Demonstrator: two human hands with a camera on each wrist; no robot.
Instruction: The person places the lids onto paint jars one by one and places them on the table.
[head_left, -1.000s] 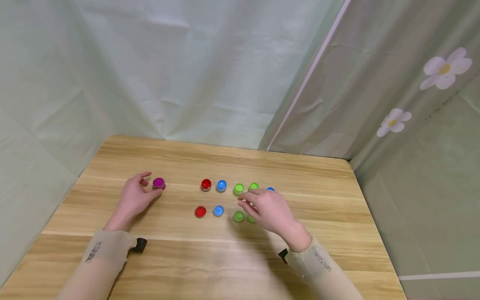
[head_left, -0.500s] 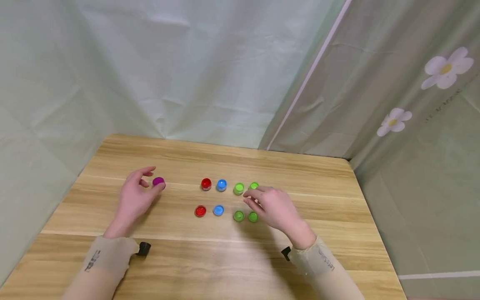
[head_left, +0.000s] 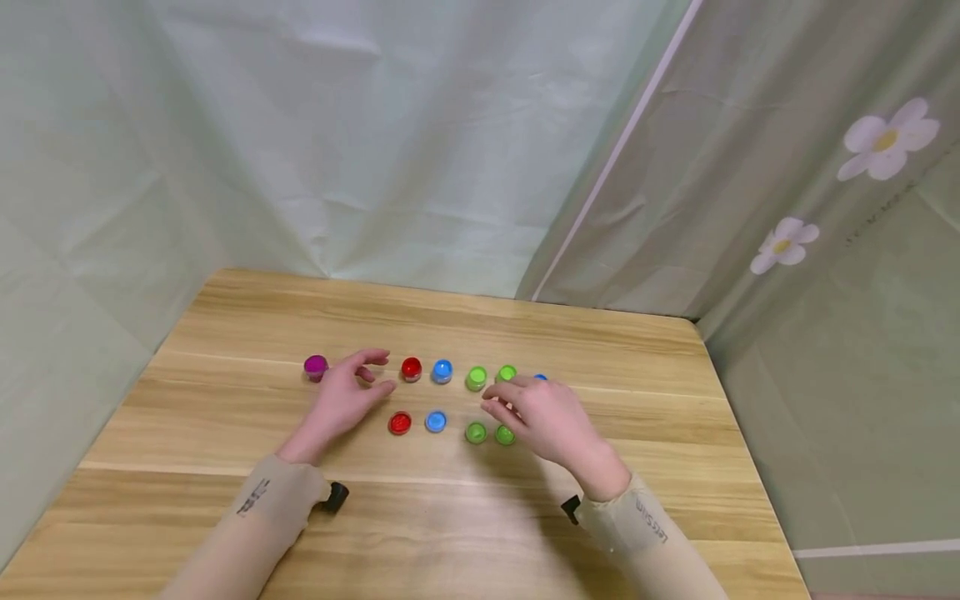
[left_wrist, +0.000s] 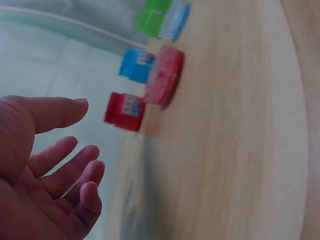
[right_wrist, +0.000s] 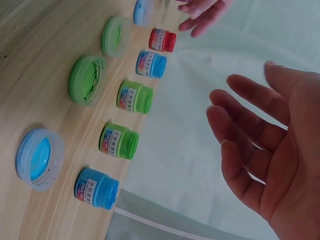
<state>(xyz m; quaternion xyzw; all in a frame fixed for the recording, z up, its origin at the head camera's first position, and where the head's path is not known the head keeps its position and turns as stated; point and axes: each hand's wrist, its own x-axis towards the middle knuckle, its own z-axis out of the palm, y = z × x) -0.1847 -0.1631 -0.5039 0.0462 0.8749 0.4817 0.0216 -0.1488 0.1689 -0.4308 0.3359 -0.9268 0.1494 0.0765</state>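
Observation:
In the head view, my left hand (head_left: 343, 404) hovers with loosely bent fingers just left of a small red paint jar (head_left: 411, 370), touching nothing. A purple jar (head_left: 316, 368) stands left of that hand. My right hand (head_left: 547, 417) hangs above the right end of the row, its fingers relaxed and holding nothing. Below it are a green jar (right_wrist: 119, 141) and a blue jar (right_wrist: 96, 188), both uncapped in the right wrist view. Loose lids lie in front: a red lid (head_left: 400, 423), a blue lid (head_left: 436, 422) and a green lid (head_left: 476, 432).
Another blue jar (head_left: 442, 372) and green jar (head_left: 476, 378) stand mid-row. A second green lid (head_left: 505, 435) and another blue lid (right_wrist: 40, 159) lie nearby. The wooden table (head_left: 420, 533) ends at a hanging curtain (head_left: 375, 167) behind and at the sides.
My left hand has moved right, away from beside the purple jar to near the red jar. The purple jar stays in place. My right hand has shifted slightly right and remains over the row.

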